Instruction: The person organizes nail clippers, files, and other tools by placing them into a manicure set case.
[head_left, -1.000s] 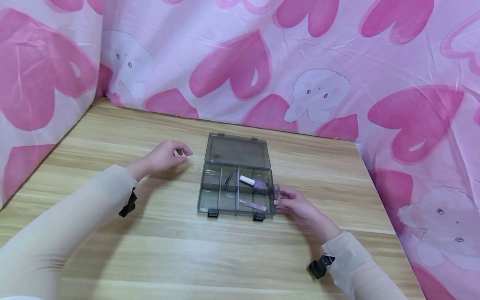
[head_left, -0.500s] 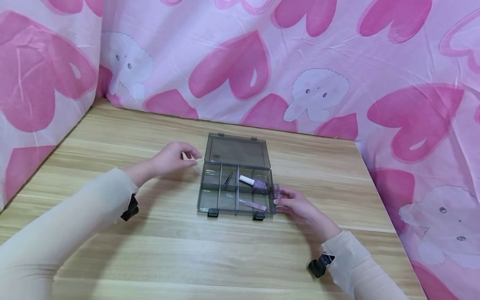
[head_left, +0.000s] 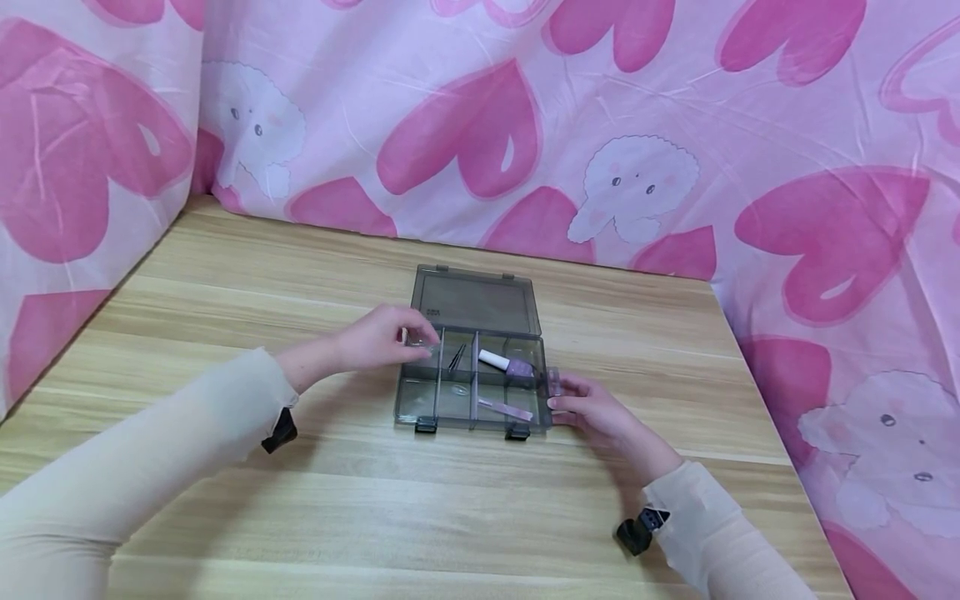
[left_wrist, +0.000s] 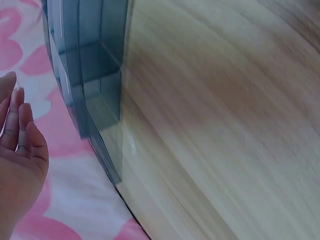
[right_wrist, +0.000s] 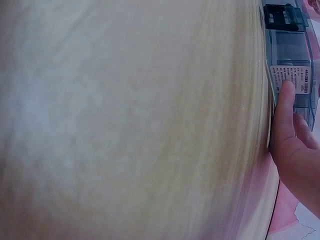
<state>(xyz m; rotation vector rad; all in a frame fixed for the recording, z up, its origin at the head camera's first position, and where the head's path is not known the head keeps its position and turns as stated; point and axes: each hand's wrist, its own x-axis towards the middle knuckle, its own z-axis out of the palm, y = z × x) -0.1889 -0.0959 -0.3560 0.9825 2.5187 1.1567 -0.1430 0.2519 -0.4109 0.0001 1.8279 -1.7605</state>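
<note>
A smoky, see-through compartment box (head_left: 420, 400) lies open on the table, its lid (head_left: 476, 302) folded back. Inside are black tweezers (head_left: 457, 358), a purple nail polish bottle (head_left: 519, 368) with a white cap and a thin pinkish strip (head_left: 506, 410). My left hand (head_left: 375, 340) is over the back-left compartment, thumb and fingertips pinching a small clear piece (left_wrist: 18, 86), whose kind I cannot tell. My right hand (head_left: 600, 412) rests at the box's right side, one straight finger (right_wrist: 286, 100) against the white label (right_wrist: 295, 77).
Two black latches (head_left: 425, 427) hang at the box's front edge. A small clear round item (head_left: 459, 390) shows in the front-middle compartment. The wooden table (head_left: 420, 517) ends at a pink heart-patterned curtain (head_left: 465, 125) at the back and sides.
My left hand has moved right with the clear piece, from beside the box to over its back-left compartment. The right hand and the box stay where they were.
</note>
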